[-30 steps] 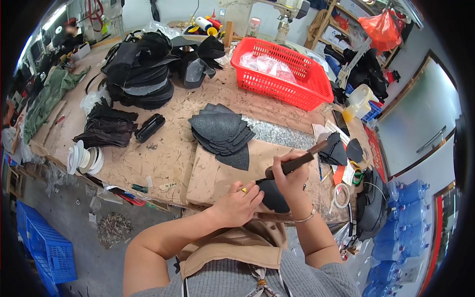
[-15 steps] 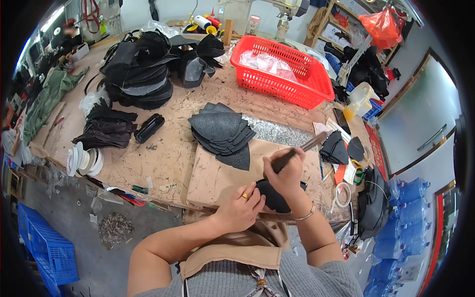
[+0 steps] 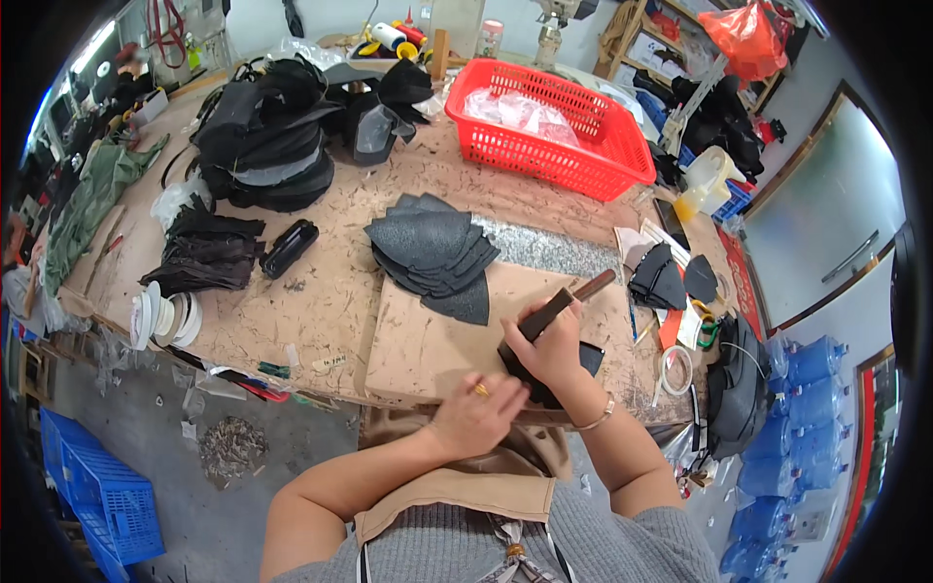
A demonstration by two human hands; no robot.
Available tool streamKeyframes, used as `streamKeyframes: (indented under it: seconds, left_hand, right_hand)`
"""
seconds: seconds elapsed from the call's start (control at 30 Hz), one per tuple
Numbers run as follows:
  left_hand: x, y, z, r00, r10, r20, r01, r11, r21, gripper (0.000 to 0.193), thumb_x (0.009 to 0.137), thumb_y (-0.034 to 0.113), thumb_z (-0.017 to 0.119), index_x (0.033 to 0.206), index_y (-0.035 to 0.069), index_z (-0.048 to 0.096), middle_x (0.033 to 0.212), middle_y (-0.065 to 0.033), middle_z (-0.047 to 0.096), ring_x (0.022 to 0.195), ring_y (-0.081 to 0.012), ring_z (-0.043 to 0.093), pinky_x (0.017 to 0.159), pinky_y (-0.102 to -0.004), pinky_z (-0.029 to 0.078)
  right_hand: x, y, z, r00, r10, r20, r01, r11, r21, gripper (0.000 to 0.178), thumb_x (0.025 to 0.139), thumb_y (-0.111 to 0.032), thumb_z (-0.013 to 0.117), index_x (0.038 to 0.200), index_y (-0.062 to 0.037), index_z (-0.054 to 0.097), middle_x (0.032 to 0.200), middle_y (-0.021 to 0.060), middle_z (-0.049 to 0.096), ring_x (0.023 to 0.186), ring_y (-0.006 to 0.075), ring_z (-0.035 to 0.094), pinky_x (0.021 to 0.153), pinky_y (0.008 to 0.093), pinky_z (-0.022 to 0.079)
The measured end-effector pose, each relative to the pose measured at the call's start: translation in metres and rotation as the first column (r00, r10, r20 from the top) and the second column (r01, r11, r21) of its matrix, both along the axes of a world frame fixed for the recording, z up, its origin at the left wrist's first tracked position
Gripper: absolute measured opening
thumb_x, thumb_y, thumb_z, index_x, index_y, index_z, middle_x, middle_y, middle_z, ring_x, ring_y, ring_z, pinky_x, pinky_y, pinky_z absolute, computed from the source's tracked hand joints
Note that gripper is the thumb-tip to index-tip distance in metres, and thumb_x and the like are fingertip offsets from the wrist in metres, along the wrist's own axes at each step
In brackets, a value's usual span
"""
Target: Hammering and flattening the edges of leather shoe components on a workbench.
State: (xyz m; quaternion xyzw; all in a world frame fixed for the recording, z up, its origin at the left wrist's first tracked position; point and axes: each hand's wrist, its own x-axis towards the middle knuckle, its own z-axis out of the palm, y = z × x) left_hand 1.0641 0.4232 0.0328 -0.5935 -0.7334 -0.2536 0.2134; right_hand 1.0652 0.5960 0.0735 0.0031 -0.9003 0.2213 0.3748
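Observation:
My right hand (image 3: pixel 551 348) is closed round a dark bar-shaped tool with a brown handle (image 3: pixel 593 286); its exact kind is unclear. The tool's dark end is tilted down over a black leather-like piece (image 3: pixel 589 360) at the front of the tan board (image 3: pixel 428 360). My left hand (image 3: pixel 476 416), a ring on one finger, has its fingers curled at the near left edge of that piece. Both hands cover much of the piece. Just beyond them, a fanned stack of dark grey curved pieces (image 3: pixel 428 248) overlaps the board's far left edge.
A red plastic basket (image 3: pixel 554 160) with clear bags stands at the back. Black cut parts (image 3: pixel 267 136) are heaped at the back left, near white spools (image 3: pixel 165 316). Scissors (image 3: pixel 709 330) and a tape ring (image 3: pixel 674 371) lie right. A blue crate (image 3: pixel 102 486) is on the floor.
My right hand has moved slightly left and nearer me, swinging the tool's dark part into view. My left hand has shifted slightly right along the black piece.

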Motion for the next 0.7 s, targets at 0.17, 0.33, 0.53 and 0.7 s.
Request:
streamKeyframes:
  seconds: [0.17,0.33,0.53,0.7]
  left_hand:
    - [0.004,0.024,0.012,0.973,-0.224,0.055,0.227,0.971,-0.073,0.028,0.081,0.017,0.057,0.107,0.007,0.065,0.110,-0.0054,0.061,0.105,-0.0195,0.056,0.089,-0.0362,0.042]
    - [-0.047,-0.056,0.033,0.998,-0.045,-0.037,0.049,0.991,0.125,0.024,0.077,0.015,0.064,0.100,0.009,0.066,0.097,-0.0022,0.063,0.102,-0.0221,0.060,0.098,-0.0384,0.040]
    - [-0.109,-0.173,0.067,0.906,0.423,-0.010,-0.400,0.850,-0.343,0.035,0.078,0.016,0.070,0.111,0.006,0.065,0.109,-0.0119,0.065,0.105,-0.0349,0.060,0.092,-0.0424,0.047]
    - [-0.163,-0.081,0.070,0.832,0.156,0.533,-0.165,0.986,-0.030,0.037,0.083,0.021,0.068,0.114,0.003,0.064,0.111,-0.0154,0.064,0.114,-0.0335,0.056,0.096,-0.0413,0.045]
  right_hand:
    - [0.009,0.028,0.014,0.976,-0.184,-0.117,0.201,0.968,0.149,0.023,0.070,-0.017,0.078,0.075,-0.0070,0.059,0.069,0.0052,0.059,0.071,0.0286,0.057,0.082,0.0421,0.039]
    - [0.053,0.071,-0.003,0.882,-0.462,-0.087,0.422,0.860,-0.286,0.023,0.075,-0.016,0.077,0.080,-0.0052,0.058,0.076,0.0059,0.058,0.085,0.0261,0.050,0.082,0.0404,0.038]
    - [0.072,0.063,-0.014,0.877,-0.478,-0.046,0.457,0.860,-0.225,0.022,0.077,-0.016,0.075,0.082,-0.0063,0.056,0.074,0.0053,0.057,0.085,0.0253,0.048,0.086,0.0415,0.035]
    - [0.063,0.060,-0.019,0.883,-0.465,-0.060,0.449,0.876,-0.177,0.023,0.076,-0.014,0.073,0.085,-0.0052,0.055,0.075,0.0064,0.057,0.086,0.0274,0.048,0.087,0.0421,0.034]
